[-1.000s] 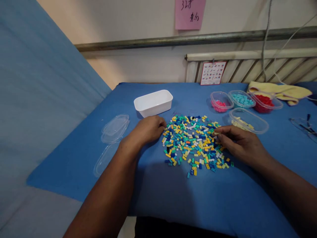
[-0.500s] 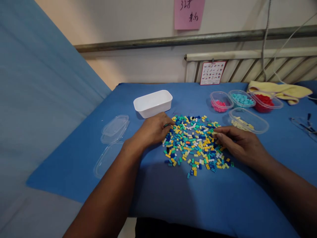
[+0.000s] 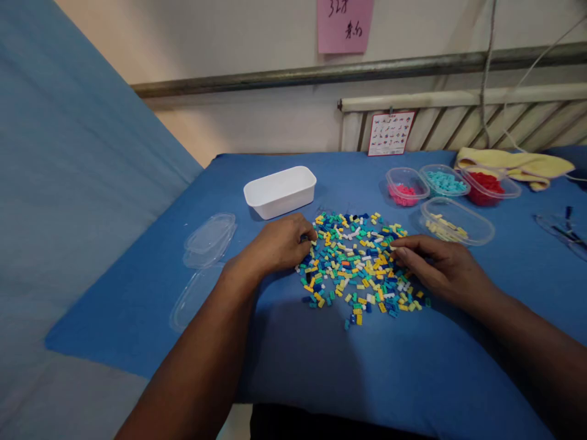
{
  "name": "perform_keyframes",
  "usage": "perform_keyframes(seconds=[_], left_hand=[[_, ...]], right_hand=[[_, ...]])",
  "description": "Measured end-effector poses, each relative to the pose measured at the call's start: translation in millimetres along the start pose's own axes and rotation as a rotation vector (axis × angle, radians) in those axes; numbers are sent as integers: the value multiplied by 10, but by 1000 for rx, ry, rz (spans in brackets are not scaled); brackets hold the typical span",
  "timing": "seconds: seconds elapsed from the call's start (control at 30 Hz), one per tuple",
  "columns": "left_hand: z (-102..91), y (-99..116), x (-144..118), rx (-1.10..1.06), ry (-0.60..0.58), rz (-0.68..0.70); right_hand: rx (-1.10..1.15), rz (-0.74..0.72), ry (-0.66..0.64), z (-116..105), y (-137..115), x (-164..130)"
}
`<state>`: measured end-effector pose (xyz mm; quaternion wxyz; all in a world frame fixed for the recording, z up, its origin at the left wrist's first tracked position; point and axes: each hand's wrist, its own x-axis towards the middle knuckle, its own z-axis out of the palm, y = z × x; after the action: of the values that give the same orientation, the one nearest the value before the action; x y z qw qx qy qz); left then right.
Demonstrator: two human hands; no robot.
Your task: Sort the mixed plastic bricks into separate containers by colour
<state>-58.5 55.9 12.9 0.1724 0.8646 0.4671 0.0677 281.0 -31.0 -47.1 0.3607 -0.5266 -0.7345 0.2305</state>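
A loose pile of small toy building bricks (image 3: 351, 264) in yellow, pale yellow, green, teal, dark blue and white is spread over the blue cloth. At its left edge, my left hand (image 3: 285, 242) has its fingers curled and the fingertips close together among the bricks; what they hold, if anything, is too small to make out. My right hand (image 3: 443, 266) is over the right edge of the pile. Its thumb and forefinger are pinched around what looks like a pale yellow brick (image 3: 393, 247), mostly covered by the fingertips.
Behind the pile stands a white tub (image 3: 280, 193). Clear boxes at the right hold pale yellow (image 3: 447, 228), pink (image 3: 403, 194), light blue (image 3: 444, 182) and red pieces (image 3: 486, 186). Clear lids (image 3: 210, 239) lie left, a yellow cloth (image 3: 513, 164) and glasses (image 3: 566, 231) right.
The whole view has shifted slightly. My left hand has drawn back a little from the pile's edge, and my right hand keeps its pinch at nearly the same place.
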Motion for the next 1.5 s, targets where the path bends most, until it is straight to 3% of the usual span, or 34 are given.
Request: perform_keyframes(seconds=[0.33,0.53,0.67,0.83,0.97,1.17,1.37,1.5], left_hand=[[-4,25,33,14,33,-27],[-24,79,-23,-221,-152,-14],[-10,99,-38,-206,-298,54],[-3,37,-5,-61,-183,38],[-1,62,2,-72,-65,23],[122,172,14,-142,-132,292],[210,118,88,46,-6,215],[239,190,95,59,-10,239]], right_hand=[[69,73,11,-26,51,-15],[26,36,9,-33,30,-10],[11,19,31,-21,39,-9],[14,11,33,-2,40,-16],[26,6,48,16,19,-2],[35,16,72,-6,44,20],[-78,-71,15,-75,46,48],[-176,-116,1,-144,19,73]])
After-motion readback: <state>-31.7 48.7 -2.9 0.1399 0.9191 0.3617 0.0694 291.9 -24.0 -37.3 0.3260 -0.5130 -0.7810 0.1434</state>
